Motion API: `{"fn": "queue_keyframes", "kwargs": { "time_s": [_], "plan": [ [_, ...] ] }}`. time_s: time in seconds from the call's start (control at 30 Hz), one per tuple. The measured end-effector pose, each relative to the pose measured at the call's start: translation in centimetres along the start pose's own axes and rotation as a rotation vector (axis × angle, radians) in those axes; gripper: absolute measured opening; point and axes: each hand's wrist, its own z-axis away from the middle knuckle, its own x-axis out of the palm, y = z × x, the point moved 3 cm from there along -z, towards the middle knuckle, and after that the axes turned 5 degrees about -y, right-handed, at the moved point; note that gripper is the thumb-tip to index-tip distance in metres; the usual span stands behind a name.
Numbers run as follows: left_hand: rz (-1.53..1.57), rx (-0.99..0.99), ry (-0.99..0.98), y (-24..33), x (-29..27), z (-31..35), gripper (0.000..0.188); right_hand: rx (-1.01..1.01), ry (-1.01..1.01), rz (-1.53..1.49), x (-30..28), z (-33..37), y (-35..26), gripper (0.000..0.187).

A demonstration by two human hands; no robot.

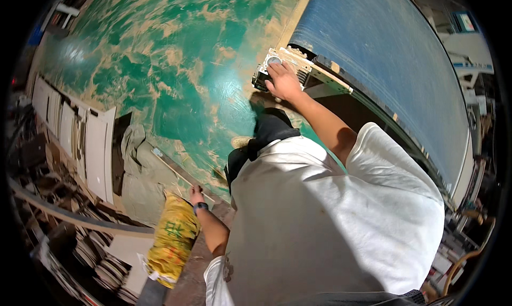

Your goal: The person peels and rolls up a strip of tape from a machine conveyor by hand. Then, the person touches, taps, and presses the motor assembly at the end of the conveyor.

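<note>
My right hand (284, 81) lies on the pale metal end block (273, 56) at the near left corner of a blue belt conveyor (373, 50). Its fingers are stretched over a round part there. Low on the left, my left hand (197, 194), with a dark band at the wrist, has its fingers curled. It is beside a long thin strip (178, 170) and the top of a stuffed yellow sack (173, 234). Whether it grips the strip or something else is hard to make out. A grey-green cloth (140, 162) lies just beyond the sack.
The green floor (176, 87) is streaked with tan dust. Upright pale panels (98, 151) stand in a row at the left, and a curved dark-edged band (80, 215) with stacked boards below it lies lower left. The conveyor's side rail (384, 117) runs along my right.
</note>
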Motion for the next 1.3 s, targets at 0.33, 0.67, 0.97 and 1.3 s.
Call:
{"fn": "queue_keyframes", "kwargs": {
  "time_s": [0.33, 0.67, 0.97, 1.3],
  "plan": [
    [-0.283, 0.069, -0.159, 17.4, 0.2, -11.6, 0.024, 0.179, 0.010, -0.053, 1.1, -1.4, -0.1, 0.057],
    [-0.296, 0.046, -0.576, 27.7, 4.9, -18.8, 0.011, 0.514, 0.047, 0.110, 1.4, -1.5, -1.2, 0.062],
    [-0.757, 0.184, -0.590, 43.8, 10.4, -30.1, 0.017, 0.840, 0.050, -0.007, 2.2, -2.7, -6.4, 0.062],
    [-0.640, 0.440, -0.693, 55.2, 17.0, -33.3, 0.026, 1.075, 0.096, 0.160, 4.8, -6.6, -7.5, 0.078]
  ]
}}
